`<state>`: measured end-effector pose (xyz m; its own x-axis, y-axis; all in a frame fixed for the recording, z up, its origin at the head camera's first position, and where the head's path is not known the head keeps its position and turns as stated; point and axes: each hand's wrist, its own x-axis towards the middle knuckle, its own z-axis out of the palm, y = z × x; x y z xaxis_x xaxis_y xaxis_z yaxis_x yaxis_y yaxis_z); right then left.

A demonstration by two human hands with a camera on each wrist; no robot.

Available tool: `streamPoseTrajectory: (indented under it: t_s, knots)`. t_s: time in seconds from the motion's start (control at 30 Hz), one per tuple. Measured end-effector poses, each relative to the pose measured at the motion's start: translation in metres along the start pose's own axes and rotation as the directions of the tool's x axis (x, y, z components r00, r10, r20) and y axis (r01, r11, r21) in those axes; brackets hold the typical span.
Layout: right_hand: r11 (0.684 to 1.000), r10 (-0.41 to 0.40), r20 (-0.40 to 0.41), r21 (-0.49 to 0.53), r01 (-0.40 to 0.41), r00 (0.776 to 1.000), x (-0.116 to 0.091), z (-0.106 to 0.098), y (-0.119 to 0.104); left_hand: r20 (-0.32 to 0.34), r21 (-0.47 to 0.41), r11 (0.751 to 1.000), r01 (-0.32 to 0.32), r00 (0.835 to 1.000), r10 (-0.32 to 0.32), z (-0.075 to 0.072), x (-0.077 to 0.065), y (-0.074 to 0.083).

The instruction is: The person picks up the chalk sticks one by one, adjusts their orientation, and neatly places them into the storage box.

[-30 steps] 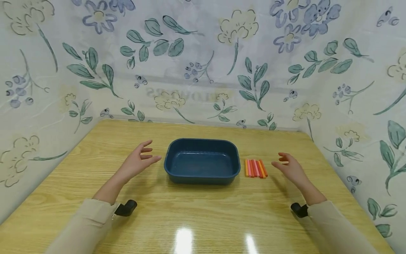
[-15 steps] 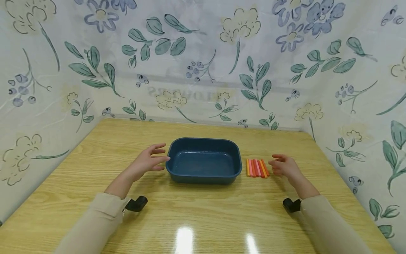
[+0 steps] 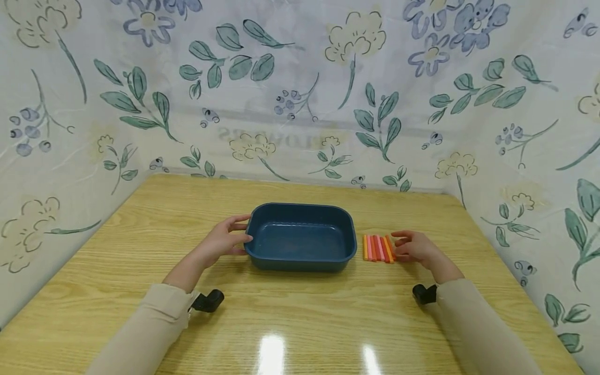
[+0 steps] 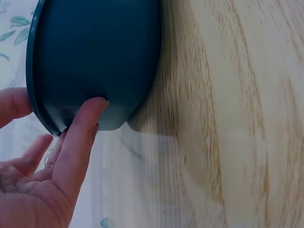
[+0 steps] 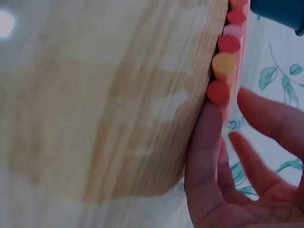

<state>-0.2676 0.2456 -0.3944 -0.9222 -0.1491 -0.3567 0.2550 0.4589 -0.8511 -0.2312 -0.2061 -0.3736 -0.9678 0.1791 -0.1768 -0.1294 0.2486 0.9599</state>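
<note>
A dark blue rectangular container (image 3: pixel 300 265) with rounded corners stands mid-table, its inside bare. My left hand (image 3: pixel 222 242) holds its left end, thumb over the rim and fingers against the outer wall (image 4: pixel 95 57). Right of the container lies a row of short round sticks (image 3: pixel 378 248) in red, pink and orange, side by side. My right hand (image 3: pixel 417 249) is at the row's right end. In the right wrist view, one finger (image 5: pixel 204 156) touches the outermost red stick (image 5: pixel 218 92), while the thumb stays apart from it.
Under everything is a light wood-grain table (image 3: pixel 309 317). Floral cloth (image 3: pixel 290 94) hangs behind the table and along both sides. Black wrist-worn pieces (image 3: pixel 209 301) show at both cuffs.
My left hand has moved right to the container and taken hold of its left end. My right hand has moved left and reached the sticks. Container and sticks appear unmoved.
</note>
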Motion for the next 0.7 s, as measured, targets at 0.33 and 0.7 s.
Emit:
streamPoseTrajectory:
  t_s: [0.33, 0.7]
  knots:
    - [0.998, 0.03, 0.084, -0.058, -0.025, 0.996, 0.0051, -0.0014, -0.0037, -0.012, -0.006, 1.0, 0.007, 1.0, -0.008, 0.0007, -0.0001, -0.0001]
    - [1.0, -0.016, 0.008, 0.023, 0.016, 1.0, 0.0021, 0.0016, -0.0035, -0.018, -0.026, 1.0, 0.011, 1.0, -0.012, 0.0009, -0.0002, -0.0024]
